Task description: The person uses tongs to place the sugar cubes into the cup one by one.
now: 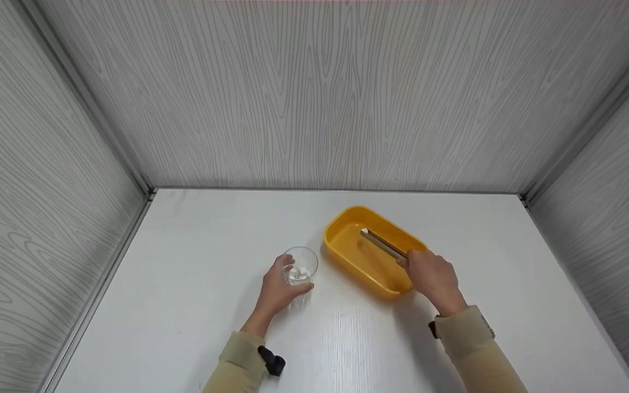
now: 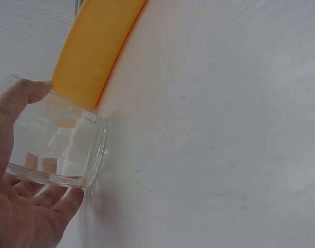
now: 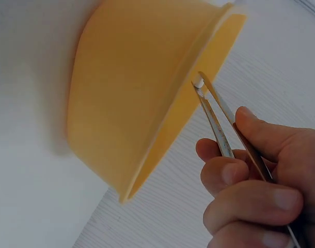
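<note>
A clear glass [image 1: 300,266] [image 2: 59,142] with a few white cubes inside stands on the white table, and my left hand [image 1: 279,289] [image 2: 18,206] grips it from the near side. To its right sits a yellow tub [image 1: 372,251] [image 3: 131,103]. My right hand [image 1: 433,277] [image 3: 261,191] holds metal tongs [image 1: 384,244] [image 3: 219,121] over the tub. A small white piece [image 3: 198,81] sits between the tong tips, above the tub's far part.
Grey wood-grain walls [image 1: 314,93] close the table [image 1: 456,229] in at the back and both sides. Bare table surface lies left of the glass, right of the tub and along the near edge.
</note>
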The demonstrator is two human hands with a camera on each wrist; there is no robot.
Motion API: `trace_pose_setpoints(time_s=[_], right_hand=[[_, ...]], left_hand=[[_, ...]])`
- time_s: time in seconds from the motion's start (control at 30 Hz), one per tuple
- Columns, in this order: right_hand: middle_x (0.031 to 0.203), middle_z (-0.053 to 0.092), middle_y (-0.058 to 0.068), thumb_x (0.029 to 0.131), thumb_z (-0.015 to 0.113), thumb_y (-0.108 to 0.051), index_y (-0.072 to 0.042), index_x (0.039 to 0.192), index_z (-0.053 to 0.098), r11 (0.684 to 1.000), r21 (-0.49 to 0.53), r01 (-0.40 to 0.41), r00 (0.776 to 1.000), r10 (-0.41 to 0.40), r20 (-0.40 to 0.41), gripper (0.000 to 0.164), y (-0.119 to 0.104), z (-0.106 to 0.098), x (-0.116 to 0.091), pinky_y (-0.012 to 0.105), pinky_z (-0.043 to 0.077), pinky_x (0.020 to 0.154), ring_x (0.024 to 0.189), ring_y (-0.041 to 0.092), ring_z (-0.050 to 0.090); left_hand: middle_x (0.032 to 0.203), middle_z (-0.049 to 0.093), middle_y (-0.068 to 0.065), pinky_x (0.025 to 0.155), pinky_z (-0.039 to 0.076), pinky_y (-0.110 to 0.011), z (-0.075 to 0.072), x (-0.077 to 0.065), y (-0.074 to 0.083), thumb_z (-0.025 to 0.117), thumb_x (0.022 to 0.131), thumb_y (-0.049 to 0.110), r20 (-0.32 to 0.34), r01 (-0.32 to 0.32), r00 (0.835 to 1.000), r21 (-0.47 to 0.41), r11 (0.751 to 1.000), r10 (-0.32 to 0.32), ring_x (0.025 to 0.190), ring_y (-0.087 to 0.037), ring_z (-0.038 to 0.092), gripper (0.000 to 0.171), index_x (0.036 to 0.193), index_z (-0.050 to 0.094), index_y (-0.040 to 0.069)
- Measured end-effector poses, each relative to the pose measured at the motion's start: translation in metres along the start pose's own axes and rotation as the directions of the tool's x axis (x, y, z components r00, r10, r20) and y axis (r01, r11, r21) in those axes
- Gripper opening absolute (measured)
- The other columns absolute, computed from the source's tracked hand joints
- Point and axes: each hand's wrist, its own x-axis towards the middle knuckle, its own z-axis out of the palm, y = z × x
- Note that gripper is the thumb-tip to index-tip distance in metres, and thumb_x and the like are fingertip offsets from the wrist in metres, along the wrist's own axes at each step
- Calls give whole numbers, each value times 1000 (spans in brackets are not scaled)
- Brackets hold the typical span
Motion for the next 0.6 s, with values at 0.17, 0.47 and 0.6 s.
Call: trace_pose_setpoints(time_s=[0.17, 0.47, 0.6], right_hand=[[60, 46, 3, 95, 66, -30, -3, 87, 62, 998, 28, 51, 998, -50, -49, 29, -9, -5, -8, 32, 38, 44, 47, 19, 43], [55, 38, -1, 91, 71, -29, -5, 77, 57, 986, 4, 169, 973, -166, -160, 31, -33, -12, -20, 29, 37, 40, 44, 15, 38], [53, 30, -1, 89, 73, -27, -7, 71, 52, 976, 10, 217, 960, -211, -186, 34, -43, -12, -25, 29, 32, 40, 44, 13, 32]], left_hand=[[141, 51, -12, 108, 38, -46, 0, 1, -1, 87, 72, 24, -2, -6, 1000, -1, 1000, 6, 130, -30, 47, 87, 143, 40, 3], [142, 50, -13, 108, 38, -47, -1, -1, 2, 86, 73, 24, 1, -1, 1000, -12, 1000, 1, 130, -31, 47, 86, 143, 40, 3], [140, 52, -13, 107, 39, -46, 0, 0, 1, 87, 72, 24, -2, -11, 1000, -10, 1000, 11, 129, -32, 48, 86, 142, 42, 2]])
